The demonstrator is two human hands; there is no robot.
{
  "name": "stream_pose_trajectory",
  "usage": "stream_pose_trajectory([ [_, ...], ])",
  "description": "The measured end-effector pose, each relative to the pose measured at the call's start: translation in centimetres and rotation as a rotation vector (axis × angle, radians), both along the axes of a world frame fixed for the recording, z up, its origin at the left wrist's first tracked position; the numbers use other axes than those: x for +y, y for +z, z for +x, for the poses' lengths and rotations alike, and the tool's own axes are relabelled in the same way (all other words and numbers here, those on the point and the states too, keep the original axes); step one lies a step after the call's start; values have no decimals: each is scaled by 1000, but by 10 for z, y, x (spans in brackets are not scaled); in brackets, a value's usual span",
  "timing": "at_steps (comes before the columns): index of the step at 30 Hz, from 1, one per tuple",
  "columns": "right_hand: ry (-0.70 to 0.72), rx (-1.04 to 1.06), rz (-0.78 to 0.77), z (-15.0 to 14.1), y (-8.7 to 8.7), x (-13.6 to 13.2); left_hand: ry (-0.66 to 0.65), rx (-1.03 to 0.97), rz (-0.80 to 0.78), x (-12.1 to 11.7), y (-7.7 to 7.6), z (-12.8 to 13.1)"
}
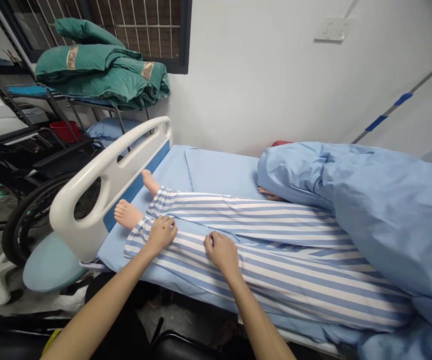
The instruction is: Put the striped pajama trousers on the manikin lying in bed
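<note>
Blue-and-white striped trousers (276, 270) cover two outstretched legs on the bed. Bare feet, one of them the nearer foot (128, 214), stick out of the cuffs; their smooth look resembles a manikin's. My left hand (162, 232) is closed on the nearer trouser leg just above the ankle, fingers curled. Farther up the same leg, around the shin, my right hand (223, 251) is also closed on the cloth, thumb and fingers bent inward. The fingertips of both hands are partly hidden. A light blue quilt (369, 210) is bunched over the upper body.
A white footboard (88, 185) closes the bed's left end, with a wheelchair (32, 195) beyond it. Green folded bedding (103, 75) lies on a rack under the barred window. A dark chair (182, 345) stands below the bed's near edge. Fingers (270, 194) show beneath the quilt.
</note>
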State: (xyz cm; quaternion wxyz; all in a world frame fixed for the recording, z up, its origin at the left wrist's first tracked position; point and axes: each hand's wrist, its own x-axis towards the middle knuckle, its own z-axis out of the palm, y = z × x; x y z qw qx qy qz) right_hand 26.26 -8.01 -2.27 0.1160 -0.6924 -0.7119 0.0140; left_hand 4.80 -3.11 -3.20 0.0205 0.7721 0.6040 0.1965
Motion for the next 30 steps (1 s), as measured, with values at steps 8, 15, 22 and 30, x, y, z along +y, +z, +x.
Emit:
stream_pose_trajectory([
  [8,-3,12,8,0,-2,1,692,-605,230,-45,-22,-76],
  [15,-14,4,15,-1,2,0,626,-1068,-225,-46,-35,-105],
  [22,-24,20,-17,-1,4,0,641,-1093,-372,-69,-20,-134],
  [30,-22,22,-27,-2,7,-1,567,-948,-234,-53,-17,-127],
])
